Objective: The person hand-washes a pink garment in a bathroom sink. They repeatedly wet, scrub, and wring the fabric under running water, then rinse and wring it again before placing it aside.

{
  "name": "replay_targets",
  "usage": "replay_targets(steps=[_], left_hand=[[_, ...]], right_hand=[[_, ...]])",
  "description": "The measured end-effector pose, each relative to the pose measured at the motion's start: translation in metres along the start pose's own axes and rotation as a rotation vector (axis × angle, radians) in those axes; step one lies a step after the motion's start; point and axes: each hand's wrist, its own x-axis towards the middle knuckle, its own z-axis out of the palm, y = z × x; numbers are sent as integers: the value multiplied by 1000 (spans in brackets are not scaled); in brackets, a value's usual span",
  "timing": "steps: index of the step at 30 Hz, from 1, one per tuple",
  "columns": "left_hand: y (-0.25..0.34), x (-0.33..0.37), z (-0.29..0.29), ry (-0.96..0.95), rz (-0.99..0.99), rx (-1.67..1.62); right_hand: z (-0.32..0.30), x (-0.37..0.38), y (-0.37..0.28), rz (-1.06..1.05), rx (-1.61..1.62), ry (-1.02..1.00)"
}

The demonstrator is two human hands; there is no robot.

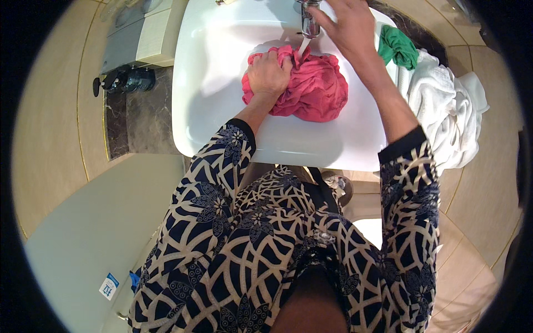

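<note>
Left hand (268, 76) is pressing, half-curled, on red cloth (317, 94) in sink (208, 122); right hand (352, 32), part-open, is reaching to tap (311, 23) at sink's back. Grips unclear. Probably wetting; next likely calls for turning cloth.

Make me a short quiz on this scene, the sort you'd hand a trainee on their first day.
1. True or false: the faucet is off, with nothing coming out.
2. On which side of the white sink, the person's left or right, does the green cloth lie?
3. What is the left hand on? (a) the green cloth; (b) the red cloth; (c) the faucet.

Key:
1. False: a stream of water falls onto the red cloth.
2. Right.
3. b.
</note>
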Motion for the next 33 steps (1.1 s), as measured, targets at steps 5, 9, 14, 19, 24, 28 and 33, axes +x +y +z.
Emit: replay_targets(steps=[5, 9, 14, 19, 24, 28, 33], left_hand=[[5, -1, 0, -13, 19, 6], [-3, 0, 2, -53, 26, -16], [-36, 27, 6, -206, -220, -663], [-43, 23, -36, -113, -87, -423], [-25, -36, -39, -177, 196, -306], [26, -57, -49, -174, 272, 47], [19, -34, -15, -148, 227, -22]], right_hand=[[9, -149, 38, 695, -9, -335], [57, -160, 62, 1144, 241, -692], [112, -108, 42, 1063, 947, -751], [59, -83, -27, 224, 275, -791], [11, -152, -46, 158, 230, -623], [-3, -181, -47, 246, 160, -573], [39, -180, -31, 297, 146, -430]])
